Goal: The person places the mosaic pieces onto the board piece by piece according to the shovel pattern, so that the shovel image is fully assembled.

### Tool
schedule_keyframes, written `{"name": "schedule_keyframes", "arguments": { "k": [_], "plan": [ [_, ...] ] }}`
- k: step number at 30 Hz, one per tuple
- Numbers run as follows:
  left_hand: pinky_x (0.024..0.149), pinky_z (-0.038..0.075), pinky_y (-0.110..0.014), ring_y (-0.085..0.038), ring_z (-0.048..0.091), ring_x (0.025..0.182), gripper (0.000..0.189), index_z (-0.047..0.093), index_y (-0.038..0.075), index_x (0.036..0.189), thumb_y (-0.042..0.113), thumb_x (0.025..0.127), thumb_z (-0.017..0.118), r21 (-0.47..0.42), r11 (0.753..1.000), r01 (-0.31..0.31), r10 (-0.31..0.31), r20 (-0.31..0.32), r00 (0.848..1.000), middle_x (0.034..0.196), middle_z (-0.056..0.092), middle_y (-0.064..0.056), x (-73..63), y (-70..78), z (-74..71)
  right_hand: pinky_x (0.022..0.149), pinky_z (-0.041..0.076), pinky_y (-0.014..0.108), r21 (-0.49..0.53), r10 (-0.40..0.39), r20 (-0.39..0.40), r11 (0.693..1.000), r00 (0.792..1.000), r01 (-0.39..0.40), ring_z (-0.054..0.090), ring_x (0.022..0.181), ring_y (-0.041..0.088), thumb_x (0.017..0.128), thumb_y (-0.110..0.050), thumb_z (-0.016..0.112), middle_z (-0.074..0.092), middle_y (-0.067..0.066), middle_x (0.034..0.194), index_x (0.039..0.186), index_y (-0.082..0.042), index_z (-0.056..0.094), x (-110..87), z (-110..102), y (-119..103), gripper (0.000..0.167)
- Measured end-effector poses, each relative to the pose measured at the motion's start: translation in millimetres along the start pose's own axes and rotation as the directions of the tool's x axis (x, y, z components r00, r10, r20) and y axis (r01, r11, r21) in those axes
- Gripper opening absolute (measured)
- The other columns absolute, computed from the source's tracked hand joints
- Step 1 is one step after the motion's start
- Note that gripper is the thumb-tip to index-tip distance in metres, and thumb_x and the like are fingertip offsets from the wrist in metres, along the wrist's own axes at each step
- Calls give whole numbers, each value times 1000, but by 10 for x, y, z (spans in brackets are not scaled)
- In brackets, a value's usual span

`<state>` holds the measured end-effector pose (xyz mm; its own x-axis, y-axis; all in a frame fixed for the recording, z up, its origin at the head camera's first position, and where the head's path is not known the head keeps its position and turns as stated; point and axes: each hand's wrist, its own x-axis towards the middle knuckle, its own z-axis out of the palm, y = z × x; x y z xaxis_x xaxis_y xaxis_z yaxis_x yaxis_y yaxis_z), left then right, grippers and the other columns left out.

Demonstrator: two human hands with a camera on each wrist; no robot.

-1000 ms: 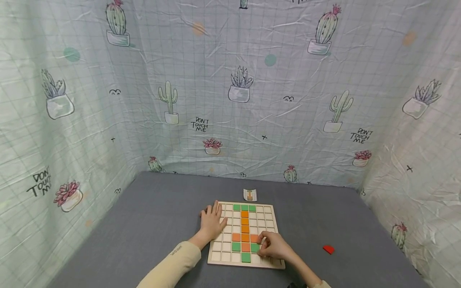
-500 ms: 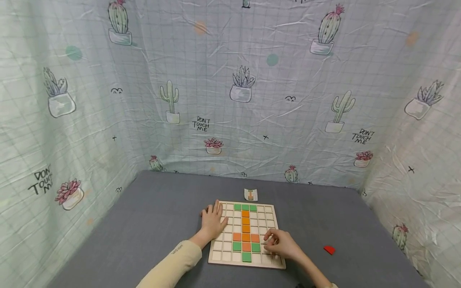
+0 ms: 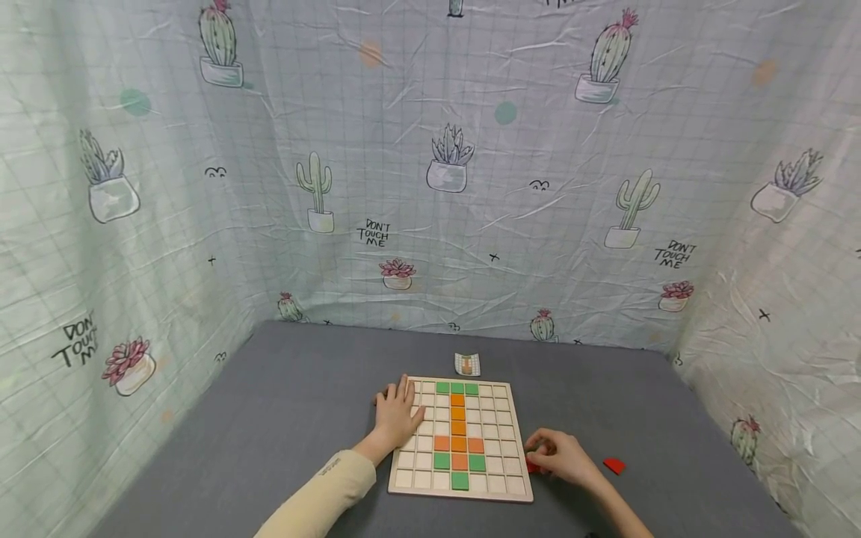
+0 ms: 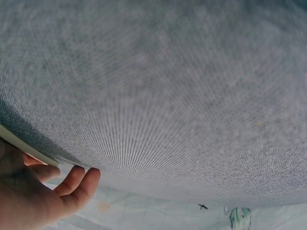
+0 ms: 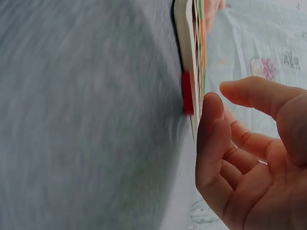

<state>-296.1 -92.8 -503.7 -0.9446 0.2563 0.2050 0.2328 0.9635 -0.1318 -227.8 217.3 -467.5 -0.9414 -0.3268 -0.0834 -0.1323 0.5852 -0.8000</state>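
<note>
A square wooden grid board (image 3: 501, 448) lies on the table with green, orange and salmon square tiles in its cells. My left hand (image 3: 395, 415) rests on its left edge with fingers spread; in the left wrist view the fingers (image 4: 79, 184) reach past the rim. My right hand (image 3: 561, 456) is just off the board's right edge, over a red piece (image 3: 532, 466) that it partly covers. From the right wrist, the red piece (image 5: 187, 93) sits against the board's side, apart from the bent fingers. A small gap shows between thumb and fingertips.
A second red piece (image 3: 614, 465) with a rounded edge lies to the right on the grey tabletop (image 3: 316, 388). Behind the board is a small curled card (image 3: 467, 365) with a printed grid pattern. A cactus-print curtain (image 3: 403, 224) hangs around the table.
My right hand has moved right, from beside the green tile, across the board to just past its right edge. A red piece shows there now. The left hand stays in place.
</note>
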Motion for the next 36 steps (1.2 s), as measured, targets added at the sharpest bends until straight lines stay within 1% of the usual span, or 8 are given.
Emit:
{"name": "schedule_keyframes", "arguments": {
  "k": [5, 10, 17, 25, 29, 30, 32, 36],
  "plan": [
    [67, 35, -47, -30, 43, 102, 58, 40, 9, 135, 48, 91, 36, 0, 1000, -3, 3, -13, 1000, 141, 37, -10, 6, -8, -21, 46, 45, 26, -13, -9, 17, 1000, 1000, 9, 53, 53, 10, 80, -15, 64, 60, 7, 67, 97, 1, 60, -22, -74, 60, 23],
    [67, 35, -47, -31, 43, 102, 58, 40, 9, 135, 48, 92, 36, 5, 1000, -5, 5, -11, 1000, 141, 37, -10, 10, -9, -15, 43, 41, 23, -32, -55, 75, 998, 996, 57, 49, 49, 4, 78, -11, 65, 61, 7, 67, 99, 1, 59, -31, -95, 123, 26],
    [67, 35, -46, -31, 42, 102, 58, 40, 9, 135, 48, 92, 36, -6, 1000, -5, 5, -19, 1000, 141, 37, -10, -1, -2, 3, 42, 39, 22, 23, -57, 131, 998, 990, 55, 47, 48, 3, 75, -11, 69, 61, 8, 71, 103, 1, 59, -30, -92, 153, 32],
    [65, 35, -47, -31, 42, 100, 58, 41, 9, 134, 49, 91, 37, 4, 1000, -6, 6, -25, 1000, 140, 38, -10, -20, 18, -35, 45, 40, 21, -22, -85, 141, 996, 986, 89, 46, 49, 1, 71, -11, 72, 56, 3, 69, 100, -1, 61, -42, -97, 137, 33],
    [65, 34, -48, -31, 42, 101, 59, 37, 9, 136, 49, 93, 32, 13, 1000, -9, 9, -39, 999, 142, 34, -10, 2, 7, 57, 45, 40, 20, -31, -105, 140, 993, 985, 111, 45, 48, 0, 71, -10, 71, 55, 1, 69, 98, -2, 61, -50, -91, 121, 30],
    [65, 33, -48, -31, 40, 102, 61, 31, 9, 139, 50, 94, 24, 35, 999, -16, 19, -79, 997, 145, 29, -11, 36, -11, 201, 45, 40, 20, -33, -111, 141, 993, 984, 117, 45, 48, 0, 71, -10, 71, 55, 1, 69, 97, -2, 62, -50, -88, 120, 29],
    [65, 33, -48, -30, 40, 102, 62, 29, 10, 140, 50, 95, 19, 45, 999, -17, 22, -96, 995, 146, 27, -11, 43, -18, 259, 44, 40, 20, -38, -125, 142, 991, 982, 132, 44, 48, -1, 72, -11, 71, 54, 0, 68, 96, -2, 62, -49, -86, 121, 27],
    [65, 34, -48, -30, 41, 102, 61, 32, 10, 139, 50, 94, 23, 47, 999, -14, 19, -105, 994, 145, 30, -11, 37, -18, 242, 45, 39, 19, -65, -155, 140, 984, 978, 165, 44, 49, -3, 72, -10, 70, 54, -2, 66, 93, -3, 61, -41, -90, 130, 23]
  ]
}}
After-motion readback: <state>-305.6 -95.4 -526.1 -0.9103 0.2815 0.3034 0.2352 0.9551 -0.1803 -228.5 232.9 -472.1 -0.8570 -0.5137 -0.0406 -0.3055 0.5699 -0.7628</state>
